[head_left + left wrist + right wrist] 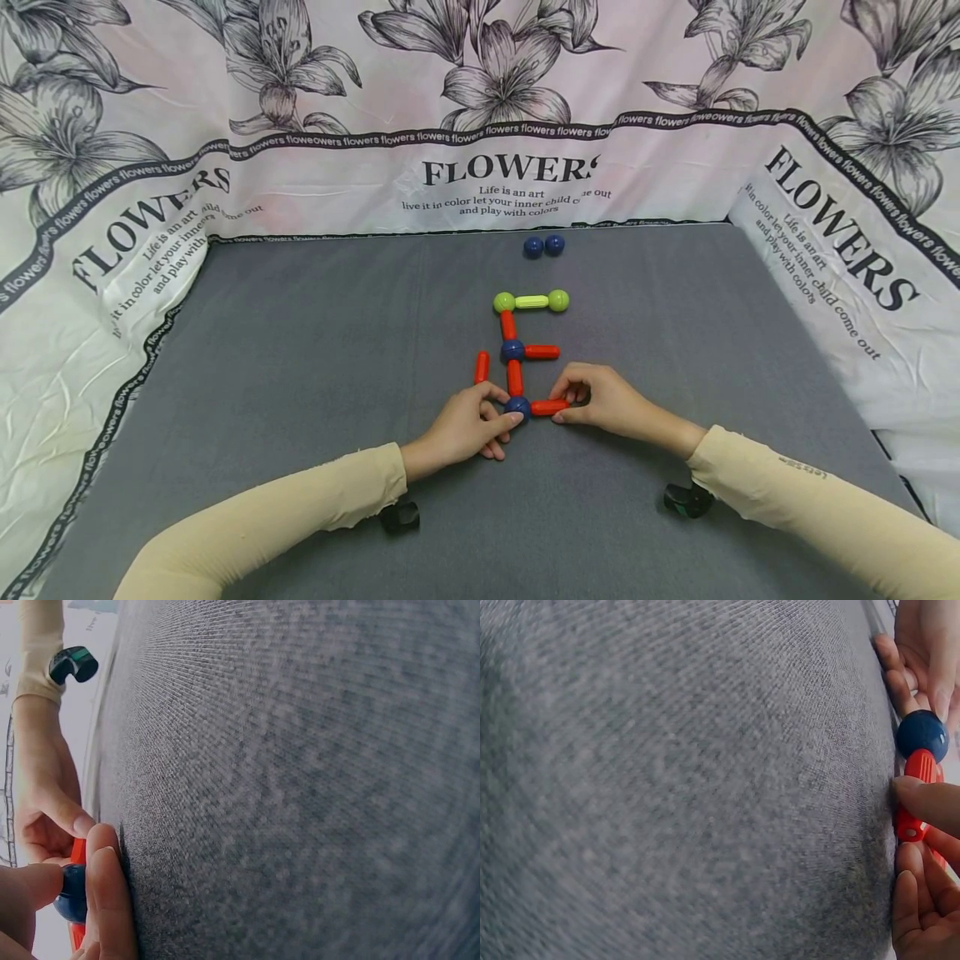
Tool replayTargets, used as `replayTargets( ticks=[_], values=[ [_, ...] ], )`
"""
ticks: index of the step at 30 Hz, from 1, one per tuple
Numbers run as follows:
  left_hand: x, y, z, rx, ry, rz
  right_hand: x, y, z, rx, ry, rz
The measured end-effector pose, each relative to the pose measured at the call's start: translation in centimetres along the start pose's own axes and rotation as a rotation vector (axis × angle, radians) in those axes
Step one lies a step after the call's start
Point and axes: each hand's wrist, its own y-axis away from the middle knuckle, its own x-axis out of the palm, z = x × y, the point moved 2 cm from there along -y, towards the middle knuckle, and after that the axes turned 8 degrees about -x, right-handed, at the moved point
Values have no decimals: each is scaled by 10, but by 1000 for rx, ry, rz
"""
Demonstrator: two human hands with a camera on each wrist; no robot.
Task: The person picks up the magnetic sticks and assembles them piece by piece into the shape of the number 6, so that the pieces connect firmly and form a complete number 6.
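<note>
My left hand point(467, 423) pinches the lower blue ball point(517, 406) between thumb and fingers. From the right, the thumb and fingers of my right hand point(609, 402) grip a red rod point(547, 407), whose inner end meets that ball; its ridged side and round end show in the right wrist view. Above, a red rod point(514, 377) runs up to a middle blue ball point(513, 350), which has another red rod point(542, 352) pointing right. A further red rod point(508, 325) reaches a green ball point(504, 302), joined by a green rod point(532, 302) to a second green ball point(558, 301).
A separate red rod point(482, 367) lies just beyond my left fingers. Two blue balls point(533, 247) sit side by side near the far edge of the grey cloth surface point(300, 350). A flower-printed curtain point(510, 175) borders the back and sides.
</note>
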Motion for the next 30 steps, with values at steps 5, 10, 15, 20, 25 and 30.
replayTargets(
  ticks=[5,10,15,20,25,30],
  values=[
    [0,1,2,-7,15,12,0,1,1,-2,16,14],
    [-2,5,2,-13,8,34,-3,0,4,3,18,65],
    [-13,14,-10,80,-233,-6,-16,-6,4,23,-28,156],
    [-30,11,-36,310,-526,-216,-42,-19,2,34,-30,108],
    [-39,-14,-54,447,-632,-359,-74,-42,-8,60,43,-82],
    [-40,-44,-65,514,-743,-340,-98,-72,-28,117,62,-272]
  ],
)
